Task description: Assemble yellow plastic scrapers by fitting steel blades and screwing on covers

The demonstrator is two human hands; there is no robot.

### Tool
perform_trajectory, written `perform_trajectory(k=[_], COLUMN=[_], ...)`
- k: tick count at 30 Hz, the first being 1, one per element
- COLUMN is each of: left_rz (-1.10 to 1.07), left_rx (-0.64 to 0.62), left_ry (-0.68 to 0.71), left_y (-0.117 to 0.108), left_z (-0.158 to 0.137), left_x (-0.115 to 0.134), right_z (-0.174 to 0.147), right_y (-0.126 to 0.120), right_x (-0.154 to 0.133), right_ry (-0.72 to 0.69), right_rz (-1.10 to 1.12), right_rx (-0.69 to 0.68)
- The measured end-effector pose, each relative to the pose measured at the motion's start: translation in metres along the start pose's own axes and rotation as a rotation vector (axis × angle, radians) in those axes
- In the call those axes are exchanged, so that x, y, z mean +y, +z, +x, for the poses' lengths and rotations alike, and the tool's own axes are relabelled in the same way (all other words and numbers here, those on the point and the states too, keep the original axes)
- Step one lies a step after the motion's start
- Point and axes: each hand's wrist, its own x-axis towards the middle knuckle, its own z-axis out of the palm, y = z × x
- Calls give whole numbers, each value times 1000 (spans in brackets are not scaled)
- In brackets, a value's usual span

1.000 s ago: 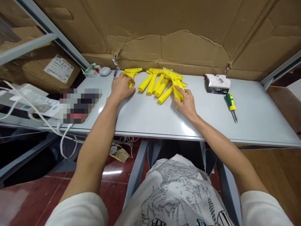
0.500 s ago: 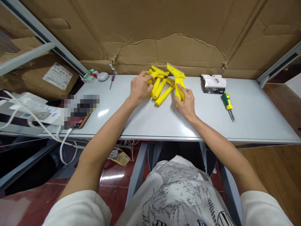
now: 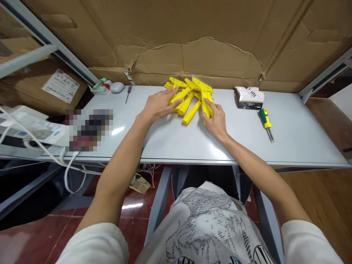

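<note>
On the table (image 3: pixel 291 132), the right hand (image 3: pixel 216 120) grips a scraper (image 3: pixel 202 86); the left hand (image 3: pixel 157 105), fingers spread, could push overlapping handles (image 3: pixel 191 113) askew.

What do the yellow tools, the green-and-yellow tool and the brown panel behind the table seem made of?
Yellow tools: likely moulded plastic, smooth and uniformly coloured.
Green-and-yellow tool: handle probably plastic or rubber, smooth-looking; shaft likely metal, grey and shiny.
Brown panel: apparently cardboard, matte, with creases and dents.
</note>
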Motion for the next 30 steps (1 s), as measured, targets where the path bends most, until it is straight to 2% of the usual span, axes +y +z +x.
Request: perform_trajectory(k=[3,6,10,14,18,21,25,30], left_rz=[-25,-156,-391,-590,-601,-570,-606,-463], left_rx=[-13,27,139,256,243,231,159,81], left_ry=[73,59,-27,-14,40,106,81,145], left_y=[2,18,40,46,43,40,35,26], left_z=[5,11,15,15,17,19,19,10], left_x=[-22,-39,-40,-38,-44,-52,-60,-58], right_z=[11,32,60,76,80,81,87,101], right_y=[1,10,33,54,55,43,28,26], right_x=[-13,-42,-93,-124,-120,-101,-79,-78], right_ry=[-12,-28,16,35,-16,-66,-68,-128], right_rz=[-35,-92,-172,-160,-134,-124,-27,66], right_rx=[-22,-74,-182,-254,-267,-270,-288,-332])
